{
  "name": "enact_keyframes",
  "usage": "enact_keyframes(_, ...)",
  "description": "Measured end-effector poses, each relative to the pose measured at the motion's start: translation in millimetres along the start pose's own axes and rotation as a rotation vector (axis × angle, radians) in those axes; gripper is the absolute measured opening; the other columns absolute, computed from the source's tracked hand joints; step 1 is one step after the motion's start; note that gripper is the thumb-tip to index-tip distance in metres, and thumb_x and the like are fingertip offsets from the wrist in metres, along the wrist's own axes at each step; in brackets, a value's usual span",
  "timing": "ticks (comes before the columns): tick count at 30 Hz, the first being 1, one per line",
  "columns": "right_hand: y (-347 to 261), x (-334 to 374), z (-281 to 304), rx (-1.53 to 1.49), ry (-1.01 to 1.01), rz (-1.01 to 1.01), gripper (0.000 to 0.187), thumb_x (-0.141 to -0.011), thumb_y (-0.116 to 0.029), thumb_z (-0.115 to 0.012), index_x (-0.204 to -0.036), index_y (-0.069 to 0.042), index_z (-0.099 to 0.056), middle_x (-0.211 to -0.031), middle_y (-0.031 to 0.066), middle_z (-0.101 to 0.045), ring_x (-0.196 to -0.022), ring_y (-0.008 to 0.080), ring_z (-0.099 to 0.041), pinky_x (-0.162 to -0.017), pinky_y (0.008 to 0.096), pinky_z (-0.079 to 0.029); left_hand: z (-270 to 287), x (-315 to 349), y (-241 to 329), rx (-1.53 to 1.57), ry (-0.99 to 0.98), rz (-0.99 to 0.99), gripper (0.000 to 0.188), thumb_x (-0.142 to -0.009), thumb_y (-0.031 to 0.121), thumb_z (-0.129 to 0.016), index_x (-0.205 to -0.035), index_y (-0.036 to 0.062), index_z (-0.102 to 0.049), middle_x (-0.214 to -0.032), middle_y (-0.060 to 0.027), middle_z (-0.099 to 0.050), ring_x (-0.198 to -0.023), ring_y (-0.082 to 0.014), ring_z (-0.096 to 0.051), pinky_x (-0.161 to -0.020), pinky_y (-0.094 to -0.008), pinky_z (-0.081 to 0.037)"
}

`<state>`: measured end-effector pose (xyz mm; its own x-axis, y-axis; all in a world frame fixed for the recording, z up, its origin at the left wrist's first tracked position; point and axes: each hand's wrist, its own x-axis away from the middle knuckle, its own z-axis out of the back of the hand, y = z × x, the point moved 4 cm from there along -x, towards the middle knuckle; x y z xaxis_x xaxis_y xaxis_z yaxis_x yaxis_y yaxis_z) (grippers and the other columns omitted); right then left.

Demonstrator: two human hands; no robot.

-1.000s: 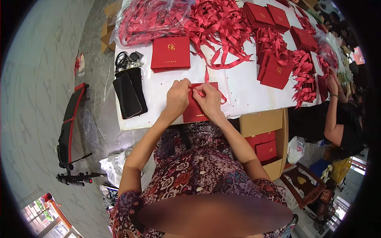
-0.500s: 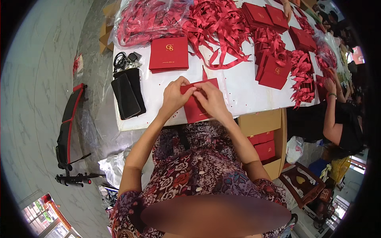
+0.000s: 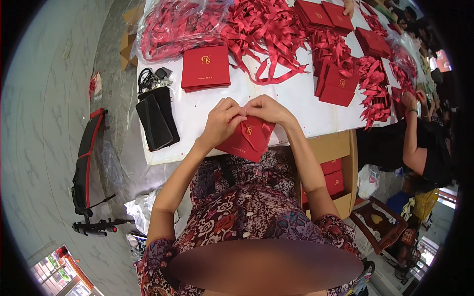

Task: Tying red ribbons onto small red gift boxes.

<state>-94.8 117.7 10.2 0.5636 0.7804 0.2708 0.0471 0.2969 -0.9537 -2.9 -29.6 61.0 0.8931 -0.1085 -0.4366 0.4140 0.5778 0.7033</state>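
A small red paper bag (image 3: pixel 245 139) with a gold mark hangs tilted over the near edge of the white table (image 3: pixel 291 96). My left hand (image 3: pixel 223 121) and my right hand (image 3: pixel 265 108) pinch its top edge together, fingertips touching, with a red ribbon (image 3: pixel 266 129) at the bag's mouth. Farther back on the table lies a flat stack of red bags (image 3: pixel 205 67) and a large tangle of red ribbons (image 3: pixel 264 29).
Two black phones (image 3: pixel 157 121) and a charger cable (image 3: pixel 150 78) lie at the table's left end. More red bags (image 3: pixel 339 84) stand at the right, where another person (image 3: pixel 419 143) works. An open cardboard box (image 3: pixel 332 170) with red bags sits below. A black and red frame (image 3: pixel 84 167) lies on the floor.
The bag has come off the table top toward me and turned, now held tilted at the table edge. Both hands have closed together at its top.
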Motion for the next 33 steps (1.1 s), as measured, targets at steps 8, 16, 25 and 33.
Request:
enact_keyframes(8, 15, -14, -13, -0.227, 0.111, -0.045, 0.018, -0.085, -0.016, -0.073, -0.087, 0.002, -0.075, -0.073, 0.0022, -0.069, -0.065, 0.0055, -0.058, -0.059, 0.0244, -0.047, 7, -4, -1, -0.02, 0.002, 0.003, 0.014, -0.076, 0.002, -0.076, -0.086, 0.0028, -0.067, -0.085, -0.009, -0.058, -0.08, -0.0261, -0.059, -0.07, -0.0351, -0.049)
enact_keyframes(16, 8, -19, 18, 0.07, 0.565, 0.125, 0.026, -0.086, -0.028, -0.073, -0.091, -0.002, -0.075, -0.073, 0.0073, -0.07, -0.067, 0.0128, -0.062, -0.063, 0.0292, -0.049, 9, 3, -24, -0.067, 0.03, 0.215, 0.013, -0.077, 0.006, -0.078, -0.086, 0.0041, -0.068, -0.083, -0.0087, -0.06, -0.075, -0.0245, -0.059, -0.067, -0.0344, -0.048)
enact_keyframes(25, -4, 6, 22, 0.522, 0.707, -0.132, 0.037, -0.081, -0.039, -0.074, -0.075, -0.003, -0.068, -0.073, 0.0145, -0.069, -0.072, 0.0335, -0.067, -0.066, 0.0426, -0.051, -7, -3, -49, -0.314, 0.068, 0.332, 0.02, -0.081, 0.024, -0.075, -0.086, 0.0053, -0.069, -0.077, -0.0087, -0.066, -0.076, -0.0272, -0.062, -0.07, -0.0393, -0.048)
enact_keyframes(33, 10, -3, 12, 0.463, 0.709, 0.027, 0.025, -0.083, -0.024, -0.074, -0.085, 0.0, -0.066, -0.077, 0.0163, -0.067, -0.073, 0.0323, -0.067, -0.067, 0.0414, -0.052, -24, -6, -66, -0.284, -0.022, 0.522, 0.016, -0.082, 0.019, -0.072, -0.088, 0.0044, -0.067, -0.079, -0.008, -0.07, -0.067, -0.0238, -0.065, -0.065, -0.0361, -0.051)
